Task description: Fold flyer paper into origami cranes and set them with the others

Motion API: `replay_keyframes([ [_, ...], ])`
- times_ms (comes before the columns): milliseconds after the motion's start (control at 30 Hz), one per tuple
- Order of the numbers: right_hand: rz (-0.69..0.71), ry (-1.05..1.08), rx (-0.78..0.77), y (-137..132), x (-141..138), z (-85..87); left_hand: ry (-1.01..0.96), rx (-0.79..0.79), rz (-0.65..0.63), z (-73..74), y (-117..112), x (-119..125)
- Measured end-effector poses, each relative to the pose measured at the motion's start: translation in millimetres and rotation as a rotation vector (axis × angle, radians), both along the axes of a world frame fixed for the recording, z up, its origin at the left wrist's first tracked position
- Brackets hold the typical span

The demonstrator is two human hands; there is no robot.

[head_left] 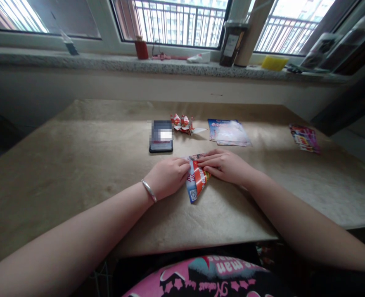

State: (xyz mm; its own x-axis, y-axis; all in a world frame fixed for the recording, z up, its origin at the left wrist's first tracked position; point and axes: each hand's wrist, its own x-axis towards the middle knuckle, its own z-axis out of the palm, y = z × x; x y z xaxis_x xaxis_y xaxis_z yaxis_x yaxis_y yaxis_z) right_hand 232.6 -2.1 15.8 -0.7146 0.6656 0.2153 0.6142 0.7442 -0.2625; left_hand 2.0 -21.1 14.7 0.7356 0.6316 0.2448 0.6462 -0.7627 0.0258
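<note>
A folded sheet of glossy printed paper lies on the table in front of me, blue, orange and white, its narrow end pointing toward me. My left hand is closed at the paper's left edge, its fingers curled and their tips partly hidden. From the other side, my right hand rests on the upper right part of the paper, fingers stretched out and lying flat. Just beyond them are a dark phone, a red and white folded paper piece and a stack of blue printed sheets.
Pink and red printed papers lie at the right of the tan table. Along the stone windowsill stand a red container, a dark jar and a yellow block. The table's front edge is close to my body.
</note>
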Motion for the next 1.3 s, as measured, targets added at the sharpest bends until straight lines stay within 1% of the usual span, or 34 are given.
replay_keyframes([
  [100,0.013,0.051,-0.028,2.7,-2.6,-7.3,-0.034,-0.01,0.016,-3.1,-0.4,-2.6],
  [200,0.025,0.083,-0.059,5.6,-5.8,-13.0,-0.069,-0.007,-0.027,-7.4,-0.4,-5.2],
  [300,0.01,0.101,-0.068,7.1,-7.9,-16.3,-0.053,-0.001,-0.053,-9.5,-0.2,-6.1],
  [400,0.01,0.096,-0.039,7.2,-6.7,-15.3,-0.038,-0.011,-0.043,-8.8,-0.6,-5.0],
  [500,0.021,0.095,0.016,7.0,-1.7,-10.3,-0.029,-0.027,-0.032,-7.6,-1.6,-3.5],
  [633,0.038,0.105,0.007,6.8,6.3,-4.4,-0.006,-0.049,-0.012,-5.8,-3.0,-2.8],
  [800,0.071,0.058,0.022,6.2,13.4,-1.8,0.028,-0.046,0.007,-2.9,-3.4,-3.7],
  [967,0.063,-0.055,0.014,2.4,13.2,-0.5,0.04,-0.026,0.018,-2.8,-2.5,-4.7],
  [1100,0.072,-0.137,0.074,-1.8,9.3,0.0,0.04,-0.022,0.007,-3.7,-1.3,-4.9],
  [1200,0.068,-0.173,0.11,-2.9,6.4,-2.1,0.061,-0.045,0.015,-4.8,-0.3,-5.8],
  [1300,0.053,-0.171,0.109,-1.8,4.1,-6.6,0.068,-0.041,0.024,-5.7,0.3,-7.2],
])
